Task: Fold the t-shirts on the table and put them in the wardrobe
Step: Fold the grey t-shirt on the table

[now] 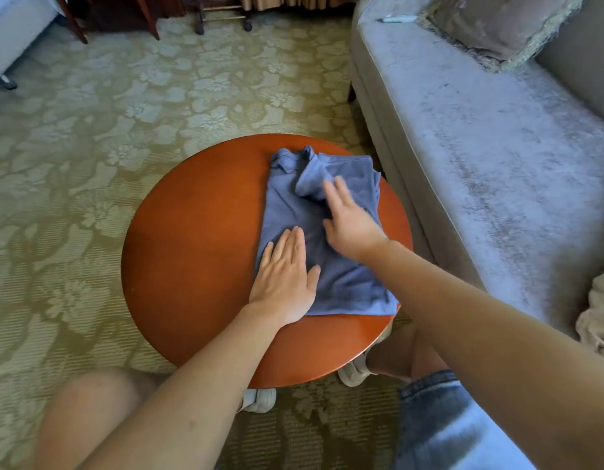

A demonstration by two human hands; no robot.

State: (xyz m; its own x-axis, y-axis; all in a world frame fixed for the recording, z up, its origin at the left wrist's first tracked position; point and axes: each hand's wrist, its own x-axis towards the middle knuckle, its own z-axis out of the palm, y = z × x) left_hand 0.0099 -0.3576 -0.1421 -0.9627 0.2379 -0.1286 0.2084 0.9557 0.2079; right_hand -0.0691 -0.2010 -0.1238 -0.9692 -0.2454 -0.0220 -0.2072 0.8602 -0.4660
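Note:
A blue t-shirt (348,283) lies partly folded into a long strip on the right half of the round reddish-brown table (199,239), its collar at the far end. My left hand (283,279) presses flat on the shirt's near left part, fingers straight. My right hand (351,222) rests flat on the shirt's middle, fingers pointing toward the folded sleeve by the collar. Neither hand grips the cloth.
A grey sofa (490,137) runs along the right, with a cushion (497,25) at its far end and a beige crumpled cloth (598,317) at the right edge. Patterned green carpet (90,137) surrounds the table. Dark furniture legs (80,28) stand at the far left.

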